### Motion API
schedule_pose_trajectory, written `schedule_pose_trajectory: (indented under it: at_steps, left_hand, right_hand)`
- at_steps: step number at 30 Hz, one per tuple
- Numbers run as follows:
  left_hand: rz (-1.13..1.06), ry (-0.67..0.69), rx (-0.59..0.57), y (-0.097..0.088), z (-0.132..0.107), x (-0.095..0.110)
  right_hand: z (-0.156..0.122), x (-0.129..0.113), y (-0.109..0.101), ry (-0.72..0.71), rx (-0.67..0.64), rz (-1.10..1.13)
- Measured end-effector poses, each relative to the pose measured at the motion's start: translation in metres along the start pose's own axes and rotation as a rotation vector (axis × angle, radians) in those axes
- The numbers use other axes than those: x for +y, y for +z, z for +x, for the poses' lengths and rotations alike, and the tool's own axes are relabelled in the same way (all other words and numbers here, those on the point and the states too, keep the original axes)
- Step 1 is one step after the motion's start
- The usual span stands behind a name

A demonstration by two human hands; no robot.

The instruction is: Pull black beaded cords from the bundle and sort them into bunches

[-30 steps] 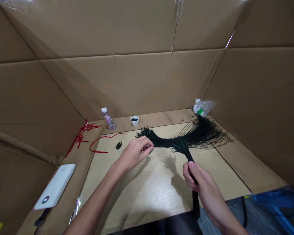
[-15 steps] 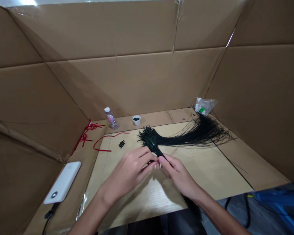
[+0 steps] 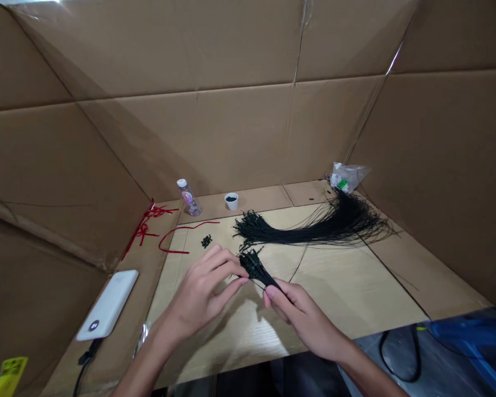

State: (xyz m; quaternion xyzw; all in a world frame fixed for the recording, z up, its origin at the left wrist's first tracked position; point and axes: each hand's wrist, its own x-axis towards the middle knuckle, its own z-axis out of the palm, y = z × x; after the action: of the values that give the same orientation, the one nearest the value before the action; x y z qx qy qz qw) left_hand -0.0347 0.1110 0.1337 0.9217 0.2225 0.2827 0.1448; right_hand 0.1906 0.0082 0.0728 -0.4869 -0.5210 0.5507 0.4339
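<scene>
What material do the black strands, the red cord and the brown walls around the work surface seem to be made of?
The black strands look like thin, flexible plastic cord: dark with a faint sheen, bending in loose curves. The red cord seems to be smooth synthetic cord, but it is too thin to be sure. The walls look like matte brown cardboard, with fold creases and seams.

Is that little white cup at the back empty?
Not empty: dark bits show inside the cup, though how deep they lie cannot be told.
</scene>
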Motion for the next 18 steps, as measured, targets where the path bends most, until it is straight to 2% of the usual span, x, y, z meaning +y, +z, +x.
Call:
schedule_pose_trajectory:
  at_steps: [4,6,8,11,15,18]
  left_hand:
    - [0.1,-0.06,-0.004,-0.002,0.001,0.011]
    - [0.191,-0.033,-0.006,0.0,0.004,0.021]
    - [0.276,0.053,-0.088,0.007,0.008,0.031]
    - [0.3,0.177,-0.281,0.021,0.011,0.038]
    - [0.161,0.201,-0.425,0.025,0.004,0.046]
    - [0.055,0.166,-0.524,0.022,-0.009,0.062]
  right_hand:
    - [0.0,0.0,0.0,0.005,0.017,-0.035]
    - [0.001,-0.002,0.001,-0.031,0.012,-0.09]
    - [-0.002,-0.004,0.002,-0.068,-0.001,-0.152]
    - [-0.014,-0.01,-0.001,-0.061,-0.019,-0.211]
    - [-0.042,-0.018,-0.009,0.026,-0.145,-0.2]
    - [-0.062,-0.007,-0.011,0.075,-0.28,-0.098]
